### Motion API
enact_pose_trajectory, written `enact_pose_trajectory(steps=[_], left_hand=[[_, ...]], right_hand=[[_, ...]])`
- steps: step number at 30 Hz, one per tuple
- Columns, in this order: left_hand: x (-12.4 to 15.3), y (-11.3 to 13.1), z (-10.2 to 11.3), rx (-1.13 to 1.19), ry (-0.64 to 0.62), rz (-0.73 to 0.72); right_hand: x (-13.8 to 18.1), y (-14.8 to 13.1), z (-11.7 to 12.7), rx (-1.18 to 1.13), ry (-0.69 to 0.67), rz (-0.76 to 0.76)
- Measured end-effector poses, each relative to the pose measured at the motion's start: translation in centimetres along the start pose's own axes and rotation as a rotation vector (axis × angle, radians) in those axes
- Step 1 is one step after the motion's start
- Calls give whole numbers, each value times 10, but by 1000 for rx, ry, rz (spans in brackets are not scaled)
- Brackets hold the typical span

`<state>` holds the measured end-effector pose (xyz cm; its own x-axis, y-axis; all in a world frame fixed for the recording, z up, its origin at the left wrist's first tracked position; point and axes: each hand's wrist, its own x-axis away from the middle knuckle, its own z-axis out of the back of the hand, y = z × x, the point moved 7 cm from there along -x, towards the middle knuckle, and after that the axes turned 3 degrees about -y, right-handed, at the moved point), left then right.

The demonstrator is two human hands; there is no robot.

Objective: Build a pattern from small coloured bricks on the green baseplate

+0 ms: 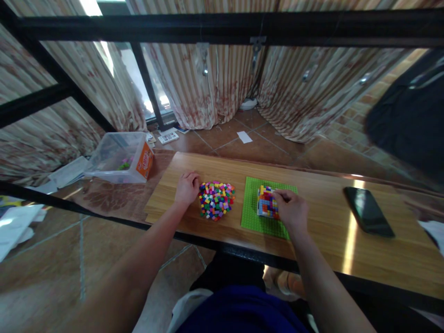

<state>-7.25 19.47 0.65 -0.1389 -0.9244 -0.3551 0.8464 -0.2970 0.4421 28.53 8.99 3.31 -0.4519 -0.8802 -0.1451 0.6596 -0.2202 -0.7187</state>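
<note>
My right hand (293,210) is over a low block of coloured bricks (265,203) on a green studded baseplate (250,210). Its thumb and fingertips are pinched together at the block's upper right; anything between them is too small to make out, and the hand covers part of the block. Left of the baseplate lies a pile of small loose bricks (217,200) in many colours. At that pile's left edge my left hand (188,188) rests on the wooden table (322,217) with its fingers curled in. Whatever these fingers may hold is hidden.
A black phone (368,211) lies on the table's right part, beside a bright strip of light. Beyond the left end stands a clear plastic box (120,157) with an orange label and a few coloured pieces inside. A dark metal bar (222,28) crosses above the far side.
</note>
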Motion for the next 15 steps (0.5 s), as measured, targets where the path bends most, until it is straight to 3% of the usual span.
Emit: enact_pose_trajectory(steps=[4, 9, 15], left_hand=[[0, 1, 0, -11, -4, -10], [-1, 1, 0, -11, -20, -5], [0, 0, -1, -4, -2, -8]], right_hand=[[17, -22, -4, -18, 32, 126], [53, -73, -50, 19, -240, 499], [63, -85, -90, 236, -422, 546]])
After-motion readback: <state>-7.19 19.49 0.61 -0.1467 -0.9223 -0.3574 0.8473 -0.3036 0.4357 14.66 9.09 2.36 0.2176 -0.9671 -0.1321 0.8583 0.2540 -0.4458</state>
